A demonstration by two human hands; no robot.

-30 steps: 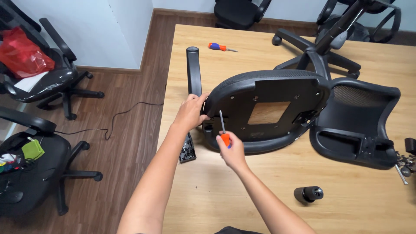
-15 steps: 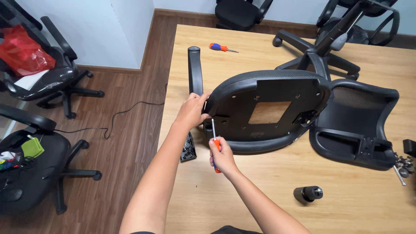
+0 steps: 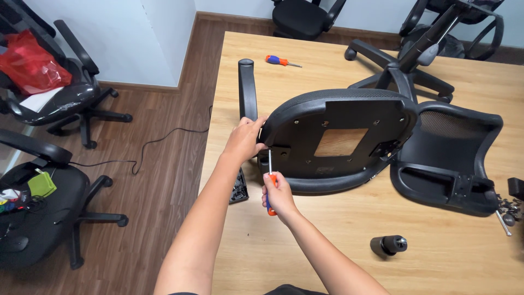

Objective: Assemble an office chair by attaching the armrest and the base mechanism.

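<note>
An upturned black office-chair seat [image 3: 338, 139] lies on the wooden table [image 3: 338, 251], its underside facing up. A black armrest [image 3: 246, 90] stands against the seat's left edge. My left hand [image 3: 245, 139] grips the armrest's lower bracket where it meets the seat. My right hand [image 3: 278, 194] holds a screwdriver [image 3: 269, 180] with an orange and blue handle, its metal shaft pointing up at the seat's left rim just below my left hand.
A black mesh chair backrest [image 3: 453, 158] lies to the right of the seat, a chair star base [image 3: 404, 60] behind it. A second screwdriver [image 3: 281, 61] lies at the far side, a black cylinder [image 3: 388, 245] in front. Loose screws [image 3: 510, 210] sit at the right edge. Office chairs stand on the floor at left.
My right hand with the screwdriver has moved left and closer to the seat's left rim, the shaft now upright below my left hand. My left hand has stayed on the armrest bracket.
</note>
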